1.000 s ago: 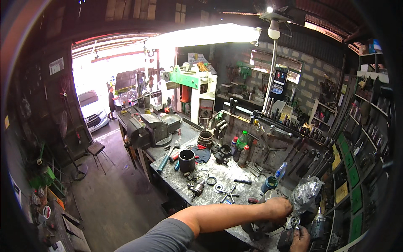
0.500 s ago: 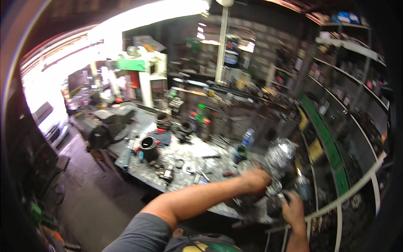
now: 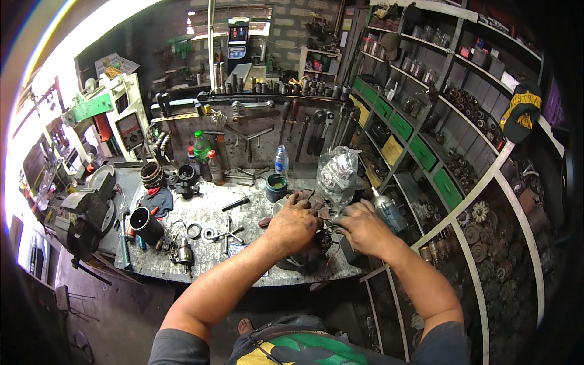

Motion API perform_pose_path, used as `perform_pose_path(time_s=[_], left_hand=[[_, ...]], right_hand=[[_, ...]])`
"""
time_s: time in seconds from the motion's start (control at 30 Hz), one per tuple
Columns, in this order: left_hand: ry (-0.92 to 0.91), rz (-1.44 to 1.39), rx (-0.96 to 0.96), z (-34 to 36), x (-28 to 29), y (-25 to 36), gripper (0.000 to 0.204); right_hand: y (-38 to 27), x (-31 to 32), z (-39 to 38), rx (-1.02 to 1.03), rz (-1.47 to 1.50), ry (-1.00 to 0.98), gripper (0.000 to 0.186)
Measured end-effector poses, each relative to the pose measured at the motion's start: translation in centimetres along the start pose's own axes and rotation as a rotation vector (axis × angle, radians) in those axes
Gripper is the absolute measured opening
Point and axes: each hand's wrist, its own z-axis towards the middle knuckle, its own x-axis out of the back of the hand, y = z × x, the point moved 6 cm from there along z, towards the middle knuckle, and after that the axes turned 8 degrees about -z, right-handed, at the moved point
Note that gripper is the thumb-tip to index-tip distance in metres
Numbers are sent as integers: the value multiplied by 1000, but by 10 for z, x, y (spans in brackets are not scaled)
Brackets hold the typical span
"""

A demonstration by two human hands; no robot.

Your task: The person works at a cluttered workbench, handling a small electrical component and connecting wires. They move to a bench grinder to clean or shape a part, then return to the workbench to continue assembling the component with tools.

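My left hand (image 3: 294, 226) curls palm-down over a dark, greasy part (image 3: 309, 252) near the front right of the bench; its fingers are closed, and what they grip is hidden. Close by, my right hand (image 3: 365, 228) has its fingers drawn together at the right side of the same part, slightly blurred, with their hold too small to name. Just beyond the hands are a clear plastic bag (image 3: 338, 173) and a dark blue tub (image 3: 276, 187) with yellowish-green stuff inside. A spray bottle (image 3: 389, 210) leans to the right of my right hand.
The metal-topped bench (image 3: 210, 210) carries a black cylinder (image 3: 146, 225), a small motor-like part (image 3: 182, 254), a ring (image 3: 194, 230) and several bottles. A bench vise (image 3: 79, 213) stands at left. Wrenches and sockets line the rack (image 3: 249, 131) behind; shelves (image 3: 450, 109) rise at right.
The view has swung right and steadied. My right hand has come up and inward from the right bench edge, to beside my left hand. My left hand stays at the dark part.
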Motion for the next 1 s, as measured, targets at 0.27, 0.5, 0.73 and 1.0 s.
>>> perform_pose_path(time_s=[0.27, 0.5, 0.73, 1.0], left_hand=[[130, -44, -10, -1, -1, -3, 26], [148, -1, -14, -3, 3, -2, 25], [246, -38, -42, -7, 12, 0, 27], [118, -64, -10, -7, 6, -2, 26]], right_hand=[[-3, -16, 41, 132, -73, -365, 22], [-4, -10, 21, -198, 113, -365, 22], [-11, -8, 45, 247, -246, -325, 29], [1, -6, 28, -96, -52, -473, 24]])
